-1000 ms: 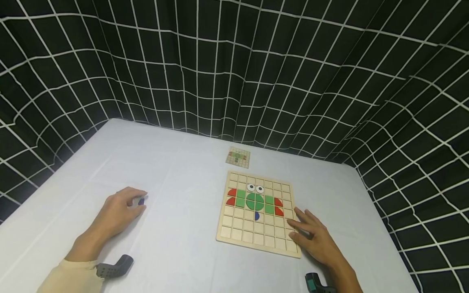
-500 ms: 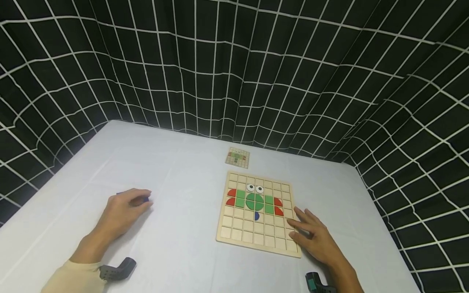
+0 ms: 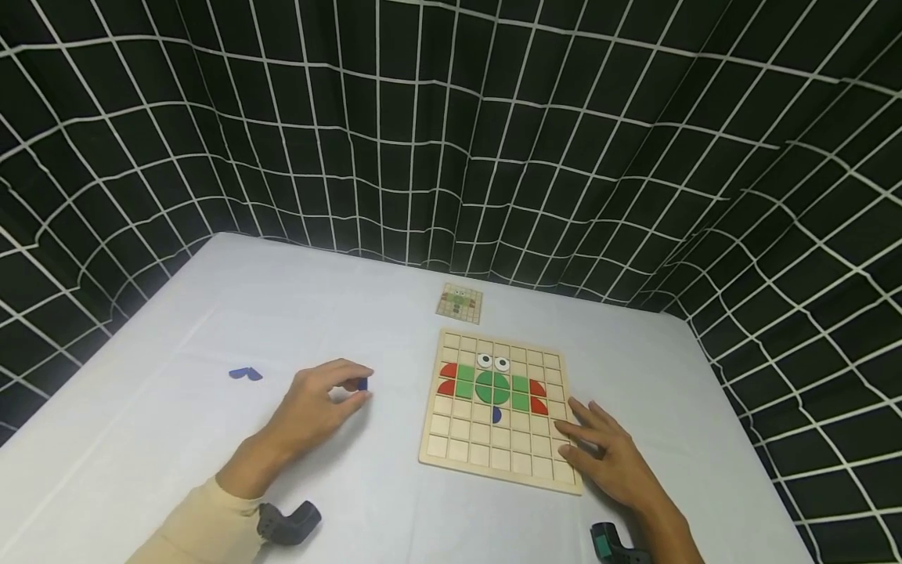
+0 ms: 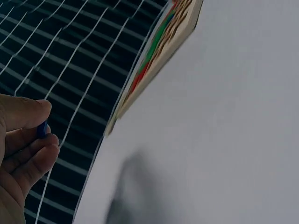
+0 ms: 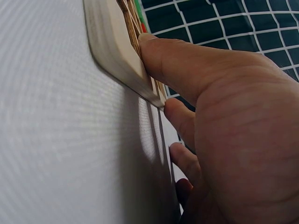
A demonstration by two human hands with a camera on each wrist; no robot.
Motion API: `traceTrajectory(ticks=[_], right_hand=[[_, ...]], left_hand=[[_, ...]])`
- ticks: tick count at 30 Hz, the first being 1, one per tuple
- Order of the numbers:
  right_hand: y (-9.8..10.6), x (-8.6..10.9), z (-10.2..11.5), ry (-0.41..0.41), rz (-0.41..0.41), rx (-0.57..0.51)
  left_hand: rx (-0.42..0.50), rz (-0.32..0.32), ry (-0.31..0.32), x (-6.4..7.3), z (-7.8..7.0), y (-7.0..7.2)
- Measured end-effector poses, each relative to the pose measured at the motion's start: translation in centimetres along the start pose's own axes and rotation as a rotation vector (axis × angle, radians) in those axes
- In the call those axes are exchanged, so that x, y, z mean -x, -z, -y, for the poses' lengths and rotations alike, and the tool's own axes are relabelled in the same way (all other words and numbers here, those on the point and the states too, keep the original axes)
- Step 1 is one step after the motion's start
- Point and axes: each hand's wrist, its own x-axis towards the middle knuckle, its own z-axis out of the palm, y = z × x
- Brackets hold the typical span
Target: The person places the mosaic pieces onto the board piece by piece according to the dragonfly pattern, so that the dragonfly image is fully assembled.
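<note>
My left hand (image 3: pixel 317 403) pinches a small blue piece (image 3: pixel 362 384) between thumb and fingers, above the table left of the wooden grid board (image 3: pixel 465 452). The left wrist view shows the same blue piece (image 4: pixel 42 129) between the fingertips; its full shape is hidden. On the board lie red quarter-round pieces, green squares, a green disc of several pieces, two round eyes (image 3: pixel 493 362) and a blue half-round piece (image 3: pixel 496 415) below the disc. My right hand (image 3: pixel 606 454) rests on the board's right edge, fingers spread, its thumb (image 5: pixel 173 60) on the rim in the right wrist view.
Two blue pieces (image 3: pixel 246 374) lie on the white table left of my left hand. A small pattern card (image 3: pixel 460 303) showing a similar figure lies behind the board. A black curtain (image 3: pixel 423 141) with white grid lines surrounds the table's far sides.
My left hand has moved right toward the board with the blue piece, uncovering two blue pieces on the table. The right hand has stayed at the board's edge.
</note>
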Motion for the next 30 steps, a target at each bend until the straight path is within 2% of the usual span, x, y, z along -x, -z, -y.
traceTrajectory(ticks=[8,11,16,21,26,30], right_hand=[[0.0,-0.1,0.0,-0.002,0.006,0.001],[0.1,-0.1,0.0,-0.002,0.004,-0.001],[-0.1,0.0,-0.1,0.001,0.007,-0.019],[-0.2,0.0,-0.1,-0.003,0.007,-0.01],[0.0,0.0,0.0,-0.008,0.002,-0.001],[0.0,0.0,0.0,-0.008,0.004,-0.009]], left_hand=[[0.141,0.142,-0.085,-2.6,-3.0,-5.2],[0.171,0.19,-0.078,-3.3,-3.8,-7.0],[0.162,0.256,-0.051,-4.1,-4.8,-9.6],[0.176,0.304,-0.021,-4.3,-5.2,-11.3],[0.178,0.336,0.027,-4.5,-5.4,-12.7],[0.172,0.354,0.041,-4.6,-5.5,-13.7]])
